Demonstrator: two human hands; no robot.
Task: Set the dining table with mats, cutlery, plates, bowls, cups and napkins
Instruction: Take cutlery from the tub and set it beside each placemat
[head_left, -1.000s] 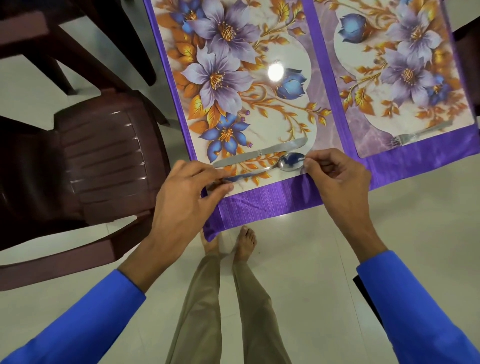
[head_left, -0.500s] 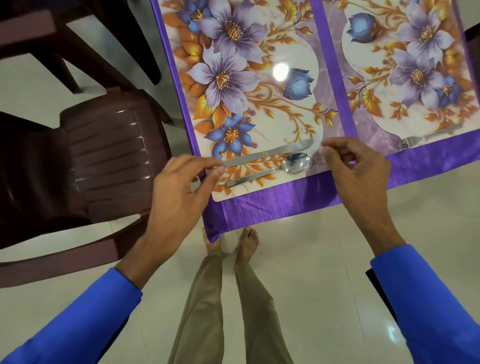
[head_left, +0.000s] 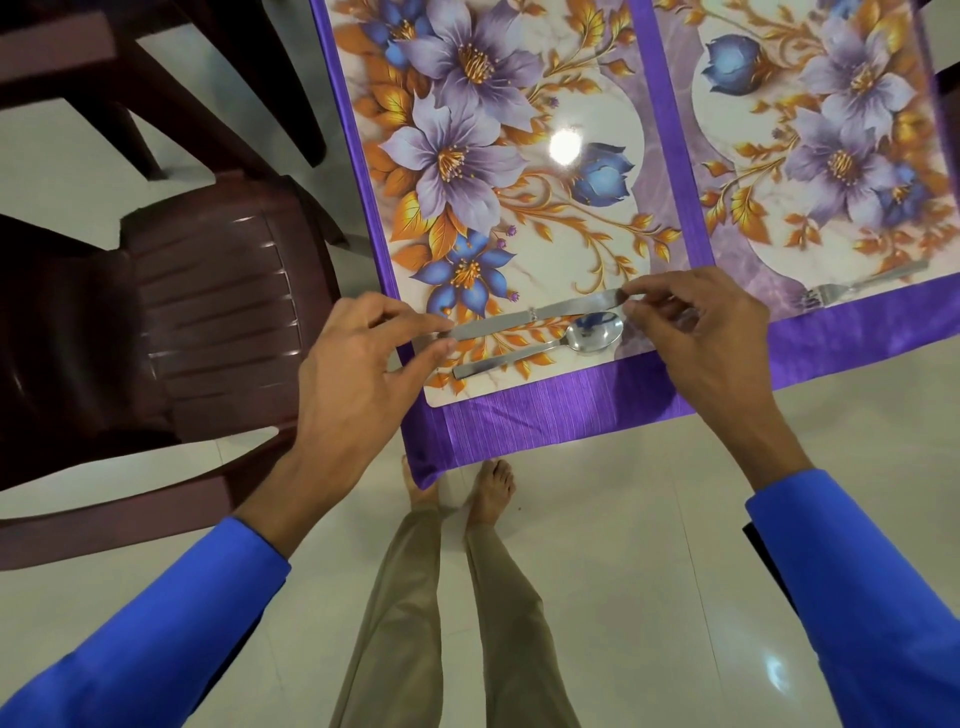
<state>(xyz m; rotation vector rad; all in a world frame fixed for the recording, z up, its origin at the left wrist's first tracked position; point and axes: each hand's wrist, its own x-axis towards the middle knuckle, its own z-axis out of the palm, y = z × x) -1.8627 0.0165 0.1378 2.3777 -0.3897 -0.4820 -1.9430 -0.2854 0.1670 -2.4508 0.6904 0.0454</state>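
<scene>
Pinching a flat steel knife (head_left: 540, 312) at both ends: left hand (head_left: 353, 374) with thumb and forefinger closed on the handle, right hand (head_left: 711, 332) nipping the blade tip. Lying along the near edge of a glossy floral mat (head_left: 519, 171), just beyond a polished spoon (head_left: 582, 335), over ribbed purple cloth (head_left: 545, 415).

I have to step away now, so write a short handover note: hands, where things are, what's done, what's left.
Left hand pinches the knife at its handle end; right hand pinches its blade tip.
The knife lies along the near edge of the left mat, with the spoon just nearer, untouched.
The fork lies on the right mat.
Done: two mats, this cutlery.
Left: align the knife, the right mat's remaining cutlery; no plates, bowls, cups or napkins are in view.
</scene>
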